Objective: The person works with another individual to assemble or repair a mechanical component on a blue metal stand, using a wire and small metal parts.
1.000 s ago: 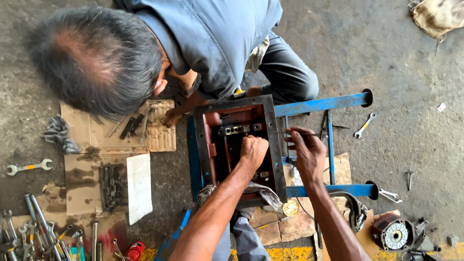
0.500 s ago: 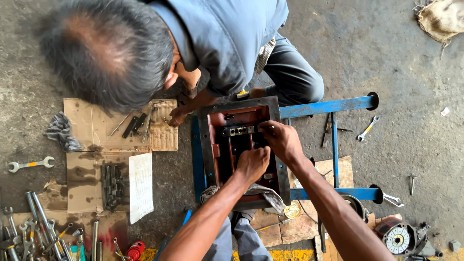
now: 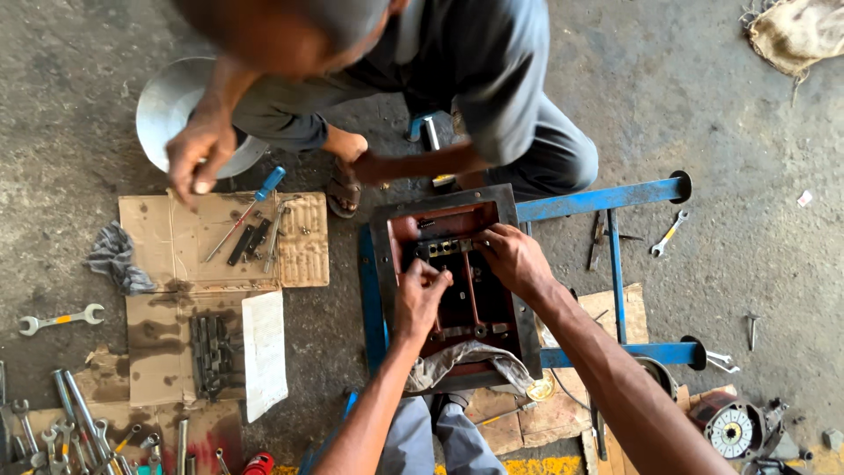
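An open red-brown metal housing (image 3: pixel 492 209) sits on a blue steel frame (image 3: pixel 607 197), with rods and a small block of parts (image 3: pixel 445 248) inside. My left hand (image 3: pixel 420 299) is inside the housing, fingers curled on a part next to that block. My right hand (image 3: pixel 514 258) rests on the block's right end, fingers closed on it. What each hand pinches is too small to name. A person crouches across from me, one hand (image 3: pixel 195 155) hovering above a cardboard sheet (image 3: pixel 176 239), the other hand (image 3: pixel 369 167) by the housing's far edge.
On the cardboard lie a blue-handled screwdriver (image 3: pixel 255 200) and small tools. Several spanners (image 3: pixel 61 422) lie at lower left, one spanner (image 3: pixel 60 319) apart. A metal bowl (image 3: pixel 167 104), grey rag (image 3: pixel 114 259), white slab (image 3: pixel 264 352), another spanner (image 3: pixel 670 233) and round motor part (image 3: pixel 731 431) surround the frame.
My right hand moved left from the housing's right rim into the housing, onto the block. The other person straightened up and reached a hand out over the cardboard.
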